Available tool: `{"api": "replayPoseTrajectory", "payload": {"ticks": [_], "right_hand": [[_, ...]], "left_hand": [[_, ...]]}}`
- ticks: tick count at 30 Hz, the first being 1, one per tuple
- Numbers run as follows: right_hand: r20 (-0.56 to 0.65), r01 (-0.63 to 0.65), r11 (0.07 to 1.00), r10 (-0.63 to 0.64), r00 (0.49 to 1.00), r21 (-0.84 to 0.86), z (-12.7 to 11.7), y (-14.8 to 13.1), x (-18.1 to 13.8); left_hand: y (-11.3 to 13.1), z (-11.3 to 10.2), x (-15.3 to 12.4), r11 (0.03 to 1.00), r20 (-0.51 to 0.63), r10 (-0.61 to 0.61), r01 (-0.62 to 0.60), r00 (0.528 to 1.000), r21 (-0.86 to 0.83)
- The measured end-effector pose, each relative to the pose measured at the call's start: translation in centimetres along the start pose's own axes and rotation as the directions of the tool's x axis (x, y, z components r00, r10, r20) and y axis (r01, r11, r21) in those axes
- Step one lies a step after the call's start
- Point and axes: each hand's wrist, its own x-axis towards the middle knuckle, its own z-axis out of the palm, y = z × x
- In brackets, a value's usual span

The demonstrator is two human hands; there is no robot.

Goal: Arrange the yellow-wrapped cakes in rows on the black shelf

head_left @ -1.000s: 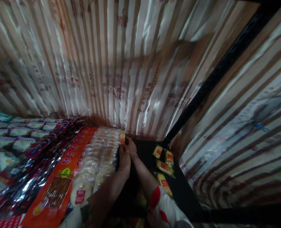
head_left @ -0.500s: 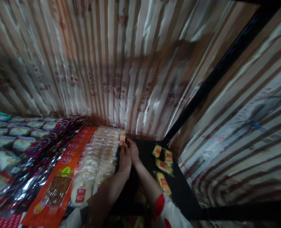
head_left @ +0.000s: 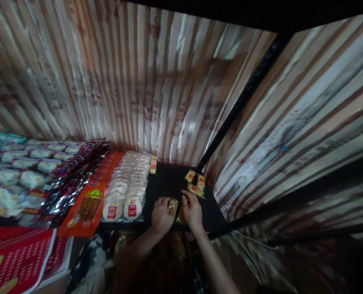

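Note:
My left hand (head_left: 162, 214) and my right hand (head_left: 192, 211) rest side by side near the front edge of a black shelf (head_left: 169, 183). Between them lies a small yellow snack packet (head_left: 173, 206). The left fingers curl on its left side and the right fingers curl beside its right side. A single yellow packet (head_left: 153, 164) stands at the back of the shelf next to the pale round cakes (head_left: 129, 188). A few more yellow packets (head_left: 195, 183) lie at the back right.
Rows of wrapped pale cakes, an orange snack pack (head_left: 92, 196) and dark red packets (head_left: 46, 171) fill the shelf to the left. A striped foil wall (head_left: 144, 81) backs the shelf, and a black post (head_left: 245, 94) rises at its right corner.
Both hands have drawn back from the rear of the shelf to its front edge. A yellow packet stays at the back by the cakes. The camera view has pulled back and dropped.

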Motion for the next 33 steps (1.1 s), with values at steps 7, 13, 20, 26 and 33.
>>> {"api": "replayPoseTrajectory", "payload": {"ticks": [7, 13, 20, 26, 33], "right_hand": [[0.054, 0.036, 0.998, -0.039, 0.998, 0.052, -0.4, -0.8, -4.3], [0.090, 0.077, 0.996, -0.079, 0.993, 0.035, -0.5, -1.6, -5.6], [0.104, 0.198, 0.973, -0.187, 0.977, -0.114, -0.2, -1.5, -5.1], [0.249, 0.380, 0.913, -0.338, 0.907, -0.145, -0.6, -3.2, -4.4], [0.273, 0.268, 0.954, -0.224, 0.936, -0.136, 0.1, -3.9, -2.7]], "left_hand": [[-0.1, 0.9, -2.7, 0.993, 0.108, -0.007, -0.006, 0.994, 0.114], [-0.8, 0.7, -3.1, 0.992, 0.020, -0.077, 0.074, 0.997, 0.103], [-1.0, -2.4, -2.4, 0.935, 0.019, -0.307, 0.305, 0.952, -0.180], [-0.3, -5.2, -1.2, 0.965, 0.042, -0.176, 0.181, 0.983, -0.189], [-0.5, -5.3, 1.5, 0.912, -0.025, -0.172, 0.149, 0.985, -0.381]]}}
